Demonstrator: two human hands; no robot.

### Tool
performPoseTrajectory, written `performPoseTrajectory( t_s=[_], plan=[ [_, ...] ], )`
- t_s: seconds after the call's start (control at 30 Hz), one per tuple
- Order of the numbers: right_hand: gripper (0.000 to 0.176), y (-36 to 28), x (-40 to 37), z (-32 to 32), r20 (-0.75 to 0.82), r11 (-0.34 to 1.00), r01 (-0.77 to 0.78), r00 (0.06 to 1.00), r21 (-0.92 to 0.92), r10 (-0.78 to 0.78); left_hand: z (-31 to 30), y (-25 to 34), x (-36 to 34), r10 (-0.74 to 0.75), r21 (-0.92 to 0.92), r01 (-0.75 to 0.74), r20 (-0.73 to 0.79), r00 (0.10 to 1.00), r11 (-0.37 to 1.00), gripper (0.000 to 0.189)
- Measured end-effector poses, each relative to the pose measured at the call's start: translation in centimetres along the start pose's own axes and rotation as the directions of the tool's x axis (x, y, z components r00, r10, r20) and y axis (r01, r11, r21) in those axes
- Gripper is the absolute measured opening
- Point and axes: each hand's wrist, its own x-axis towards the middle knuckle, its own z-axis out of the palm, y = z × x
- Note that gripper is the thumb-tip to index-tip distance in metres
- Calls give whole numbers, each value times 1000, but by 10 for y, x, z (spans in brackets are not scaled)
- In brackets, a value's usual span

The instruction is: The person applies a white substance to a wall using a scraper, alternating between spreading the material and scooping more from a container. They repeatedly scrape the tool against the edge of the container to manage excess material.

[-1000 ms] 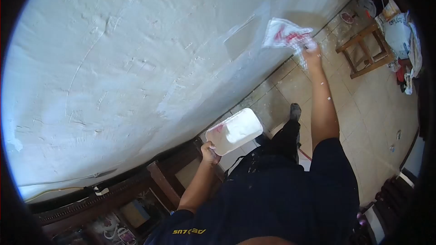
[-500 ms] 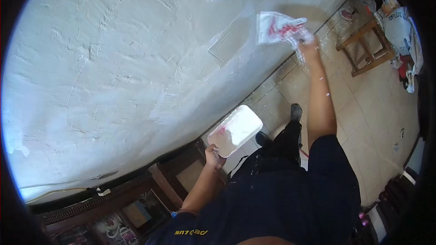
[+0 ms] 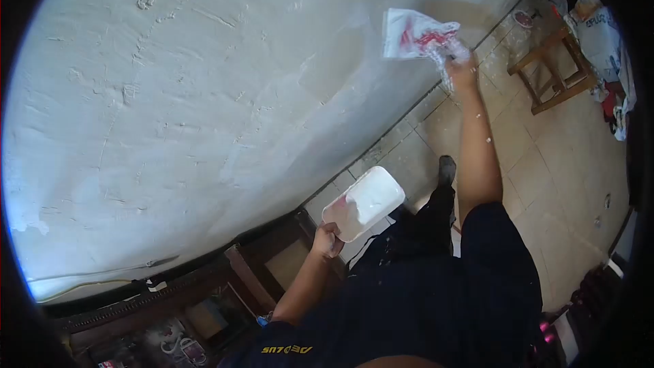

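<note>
A white rectangular tray (image 3: 373, 194) with white material in it is held at its lower left corner by my left hand (image 3: 328, 240), fingers wrapped on the rim. My right hand (image 3: 462, 71), smeared with white, is closed on a flat tool (image 3: 402, 34) covered in white and red smears. The tool's broad end lies at the upper part of the pale, rough wall (image 3: 204, 95); whether it touches is unclear. The handle is mostly hidden by the white coating and my fingers.
A wooden stool (image 3: 553, 71) stands on the tiled floor (image 3: 538, 184) at the upper right, beside white bags (image 3: 603, 44). Dark wooden furniture (image 3: 248, 279) runs along the wall's lower edge. A cable (image 3: 88, 289) hangs at lower left.
The tray and my left hand have moved slightly right, and the tray is a little lower. My right hand and the tool have shifted slightly up. The raised rectangular outline on the wall no longer shows.
</note>
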Motion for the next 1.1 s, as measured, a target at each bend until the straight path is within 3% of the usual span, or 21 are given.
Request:
performPoseTrajectory(
  t_s=[0.07,0.13,0.2,0.23,0.27,0.3,0.33,0.4,0.43,0.5,0.57,0.63,0.67,0.73,0.8,0.83,0.87,0.93,0.97,1.03,1.1],
  plan=[
    [19,-27,-29,50,238,977,183,959,-109,-153,-9,-5,4,-50,61,51,-12,999,997,64],
    [22,-20,-51,97,391,990,143,910,21,-140,2,-4,4,-71,88,75,-53,996,993,64],
    [23,-14,-32,94,300,978,193,940,-84,-160,3,-6,5,-85,115,96,-95,992,989,63],
    [24,-12,-20,94,216,952,236,957,-196,-193,-4,-9,6,-71,143,89,-127,989,986,51],
    [22,-17,-6,68,113,949,156,985,-274,-129,-8,-11,6,-56,168,84,-162,985,982,41],
    [21,45,25,33,178,468,652,676,-596,-715,-4,-8,0,-54,163,82,-168,984,983,41],
    [20,49,37,6,-152,949,44,984,-312,-96,6,-3,-7,-86,158,116,-182,979,981,37],
    [18,18,31,-23,-126,992,66,989,-106,-79,11,-3,-10,-118,151,148,-192,974,977,32],
    [18,14,23,-20,-123,992,67,989,-106,-80,8,-8,-10,-98,106,119,-189,977,987,34],
    [17,2,2,1,30,981,156,988,-117,-154,0,-15,-5,-78,61,91,-192,978,994,36],
    [18,0,-25,41,281,985,132,955,-112,-96,-12,-22,4,-105,-67,97,-144,984,993,40],
    [18,3,-47,88,365,926,363,880,-101,-305,-24,-25,12,-98,-31,95,-99,990,995,44],
    [19,-1,-52,99,335,865,486,841,-125,-425,-25,-24,14,-91,4,91,-51,995,996,47],
    [19,22,-32,101,198,878,437,894,-195,-401,-25,-22,17,-113,-52,109,-68,991,993,53],
    [16,49,2,59,24,910,353,934,-220,-356,-21,-17,17,-134,-112,124,-85,987,986,60],
    [16,41,14,31,-63,959,93,992,-268,-113,-19,-15,16,-105,-108,99,-46,993,989,60],
    [16,30,23,5,-158,940,-175,978,-294,133,-16,-15,14,-77,-107,75,-8,997,991,60],
    [18,35,29,-31,-135,977,-168,979,-129,151,-6,-16,12,-54,-97,49,-57,997,994,63],
    [18,42,28,-28,-135,978,-164,980,-130,147,0,-16,14,-26,-82,17,-104,994,996,67],
    [19,59,14,-11,0,995,85,996,61,-85,11,-14,15,-6,-74,0,-82,997,997,67],
    [20,42,-7,22,131,978,92,989,-187,-68,13,-13,17,10,-60,-14,-63,998,998,68]
  ],
)
